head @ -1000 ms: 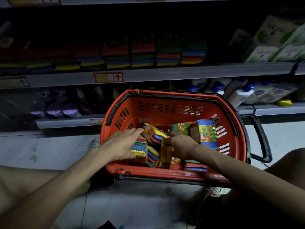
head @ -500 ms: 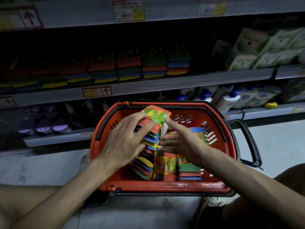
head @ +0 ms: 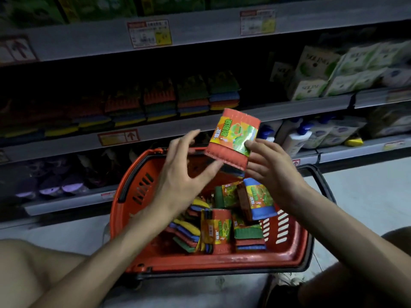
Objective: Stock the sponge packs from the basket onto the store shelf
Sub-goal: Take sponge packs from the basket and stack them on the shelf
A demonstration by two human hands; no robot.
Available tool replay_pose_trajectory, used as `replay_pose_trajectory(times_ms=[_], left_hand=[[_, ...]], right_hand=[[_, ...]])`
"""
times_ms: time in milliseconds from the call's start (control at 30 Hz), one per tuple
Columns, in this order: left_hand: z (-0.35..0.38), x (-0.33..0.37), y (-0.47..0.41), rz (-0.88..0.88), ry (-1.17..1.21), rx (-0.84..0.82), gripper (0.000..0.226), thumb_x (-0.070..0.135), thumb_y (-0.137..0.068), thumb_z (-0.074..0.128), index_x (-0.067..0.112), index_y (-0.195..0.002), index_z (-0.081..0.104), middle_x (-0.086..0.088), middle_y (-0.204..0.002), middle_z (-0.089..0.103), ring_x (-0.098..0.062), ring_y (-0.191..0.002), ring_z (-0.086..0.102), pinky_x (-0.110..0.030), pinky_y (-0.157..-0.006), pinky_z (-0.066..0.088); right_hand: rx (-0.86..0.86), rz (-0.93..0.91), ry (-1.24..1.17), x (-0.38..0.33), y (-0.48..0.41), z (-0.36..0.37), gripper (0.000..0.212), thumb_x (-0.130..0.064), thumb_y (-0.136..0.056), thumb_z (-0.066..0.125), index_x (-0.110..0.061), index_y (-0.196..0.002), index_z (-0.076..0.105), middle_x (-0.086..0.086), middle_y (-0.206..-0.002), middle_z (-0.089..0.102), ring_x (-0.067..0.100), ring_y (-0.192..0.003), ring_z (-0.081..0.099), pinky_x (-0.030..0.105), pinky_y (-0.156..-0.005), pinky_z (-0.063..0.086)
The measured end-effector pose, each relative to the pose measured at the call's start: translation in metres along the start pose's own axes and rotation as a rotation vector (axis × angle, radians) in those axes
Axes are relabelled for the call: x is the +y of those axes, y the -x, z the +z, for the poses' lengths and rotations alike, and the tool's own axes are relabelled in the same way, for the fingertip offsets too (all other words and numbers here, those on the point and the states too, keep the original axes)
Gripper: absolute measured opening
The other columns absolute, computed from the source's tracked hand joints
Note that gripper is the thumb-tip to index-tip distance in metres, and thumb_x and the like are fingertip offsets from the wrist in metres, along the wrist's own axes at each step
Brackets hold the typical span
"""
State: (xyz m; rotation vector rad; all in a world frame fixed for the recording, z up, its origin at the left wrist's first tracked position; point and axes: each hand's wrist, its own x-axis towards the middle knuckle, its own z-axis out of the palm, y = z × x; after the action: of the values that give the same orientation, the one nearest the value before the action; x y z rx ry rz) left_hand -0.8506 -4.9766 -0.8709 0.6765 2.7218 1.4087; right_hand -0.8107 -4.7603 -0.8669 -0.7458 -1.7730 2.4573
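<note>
Sponge pack (head: 233,134), flat and orange with a glossy green-and-yellow label, hangs tilted above the basket (head: 211,262), a red plastic tub with slotted walls and black handles. Right hand (head: 273,174) pinches its 4 o'clock corner, thumb on the label, fingers behind. Left hand (head: 182,176) is spread wide, thumb tip touching the pack's lower edge. Other packs (head: 219,230) lie jumbled in the basket, layered blue, yellow and green. At 12 o'clock a grey metal shelf (head: 200,125) carries dim stacked sponges (head: 193,101); white bottles (head: 295,138) stand at 2 o'clock. Smooth pale floor (head: 367,196) lies beneath.
</note>
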Motion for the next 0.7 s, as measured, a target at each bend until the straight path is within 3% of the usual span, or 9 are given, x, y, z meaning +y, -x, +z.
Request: replay_pose_trajectory(times_ms=[100,200,300,433,567,700], left_hand=[[0.012,0.006,-0.016,-0.343,0.432,-0.045,0.069,0.073,-0.077,0.066,0.042,-0.138,0.052,0.011,-0.123,0.067,-0.008,-0.11,0.068,-0.042,-0.099,0.055],[0.024,0.018,-0.027,-0.449,0.659,-0.035,0.044,0.05,-0.086,0.075,0.029,-0.124,0.066,0.0,-0.11,0.077,-0.016,-0.102,0.074,-0.038,-0.09,0.058],[0.037,0.03,-0.038,-0.44,0.739,0.042,0.033,0.037,-0.088,0.077,0.022,-0.117,0.07,-0.009,-0.11,0.076,-0.02,-0.098,0.076,-0.038,-0.085,0.062],[0.05,0.041,-0.054,-0.369,0.745,0.155,0.026,0.032,-0.087,0.08,0.021,-0.11,0.073,-0.005,-0.105,0.078,-0.021,-0.1,0.075,-0.038,-0.087,0.061],[0.066,0.054,-0.064,-0.311,0.731,0.224,0.023,0.019,-0.088,0.079,0.012,-0.107,0.07,0.006,-0.084,0.078,-0.005,-0.08,0.075,-0.016,-0.066,0.056],[0.085,0.061,-0.08,-0.284,0.683,0.27,0.019,0.018,-0.089,0.078,0.011,-0.104,0.07,0.002,-0.09,0.076,-0.001,-0.076,0.072,-0.012,-0.063,0.052]], right_hand=[[0.032,-0.063,0.016,-0.012,0.002,-0.005,0.047,-0.025,-0.085,0.081,-0.021,-0.126,0.058,0.008,-0.106,0.079,0.026,-0.097,0.077,0.038,-0.086,0.06],[0.078,-0.099,0.03,-0.016,0.002,-0.007,0.05,-0.027,-0.082,0.083,-0.017,-0.125,0.059,0.012,-0.112,0.077,0.025,-0.094,0.077,0.036,-0.08,0.059],[0.137,-0.151,0.044,-0.021,0.002,-0.012,0.045,-0.031,-0.082,0.083,-0.012,-0.117,0.062,0.012,-0.114,0.075,0.028,-0.099,0.076,0.042,-0.088,0.061],[0.155,-0.271,0.163,-0.026,0.004,-0.018,0.019,-0.027,-0.092,0.075,-0.021,-0.109,0.069,0.005,-0.11,0.073,0.023,-0.103,0.074,0.034,-0.081,0.062],[0.1,-0.275,0.234,-0.033,0.003,-0.026,0.042,-0.012,-0.095,0.069,-0.037,-0.128,0.065,0.003,-0.108,0.074,0.022,-0.098,0.075,0.042,-0.087,0.062],[0.073,-0.228,0.249,-0.042,-0.007,-0.031,0.054,-0.004,-0.093,0.066,-0.036,-0.136,0.059,0.004,-0.111,0.074,0.023,-0.096,0.076,0.046,-0.088,0.062]])
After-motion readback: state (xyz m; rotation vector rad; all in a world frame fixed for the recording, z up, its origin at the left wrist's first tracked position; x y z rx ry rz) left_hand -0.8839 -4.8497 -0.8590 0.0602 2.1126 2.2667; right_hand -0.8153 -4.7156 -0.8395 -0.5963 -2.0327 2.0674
